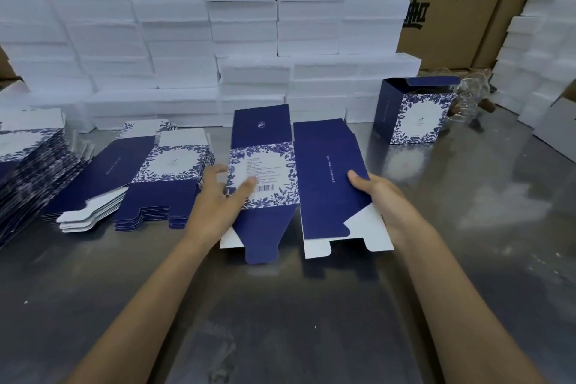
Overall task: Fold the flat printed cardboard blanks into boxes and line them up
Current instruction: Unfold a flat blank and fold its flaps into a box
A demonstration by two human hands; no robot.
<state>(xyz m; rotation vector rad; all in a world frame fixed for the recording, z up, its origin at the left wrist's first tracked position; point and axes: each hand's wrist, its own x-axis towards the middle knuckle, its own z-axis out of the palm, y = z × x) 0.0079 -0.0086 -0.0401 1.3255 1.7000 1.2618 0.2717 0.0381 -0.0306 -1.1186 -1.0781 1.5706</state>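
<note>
Counter [467, 227] of reflective grey metal, carrying everything described; positions are given relative to the blank in hand. Behind it, a wall of stacked white boxes [174, 40]. To its left, the stack of flat blanks [149, 178], printed side up. Behind it and to the right, one finished box [414, 115] standing upright, top flap open. The blank in hand [299, 184] lies at centre, near the front of the stack, partly opened along its creases. Left hand [223, 196] rests on the floral label panel, fingers extended and pressing; right hand [377, 199] grips the navy side panel at its right edge. Thin printed card: judged light, springy, easily creased, so best held by panel edges beside the scored folds.
</note>
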